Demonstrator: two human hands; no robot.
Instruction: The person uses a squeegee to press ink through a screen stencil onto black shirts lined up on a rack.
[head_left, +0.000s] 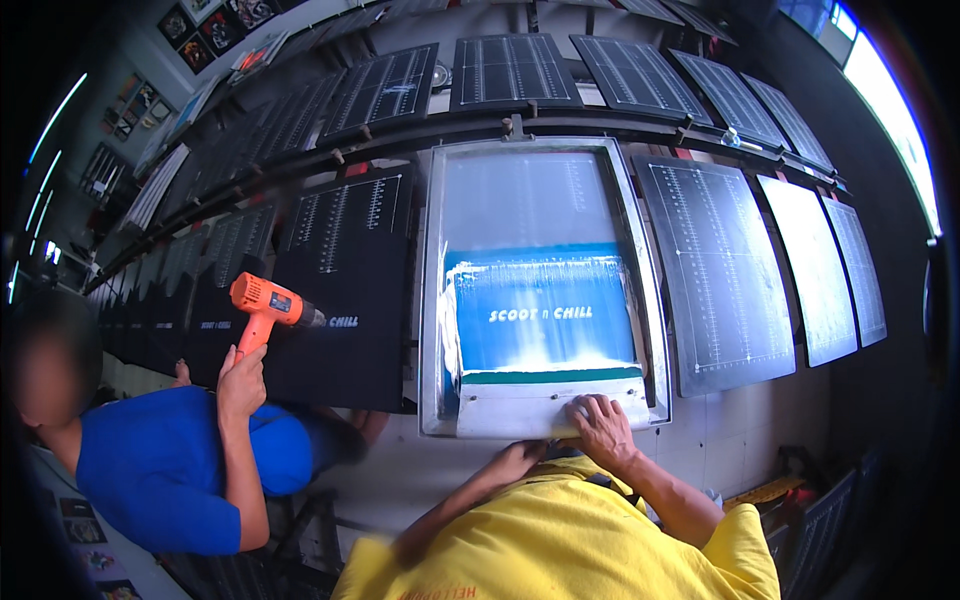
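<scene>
In front of me lies a screen-printing frame with a pale metal rim. Its mesh is blue around white lettering, and white ink is smeared along both sides. A wide squeegee with a pale holder and green blade lies across the near end. My right hand is closed over the right part of the squeegee's near edge. My left hand is by the frame's near edge, left of the right hand. Its fingers are mostly hidden, so I cannot tell whether it holds anything.
At left a person in a blue shirt holds an orange heat gun over black fabric on a board. Marked printing boards stand to the right, with a paler board beyond. A rail runs behind the frame, with more boards past it.
</scene>
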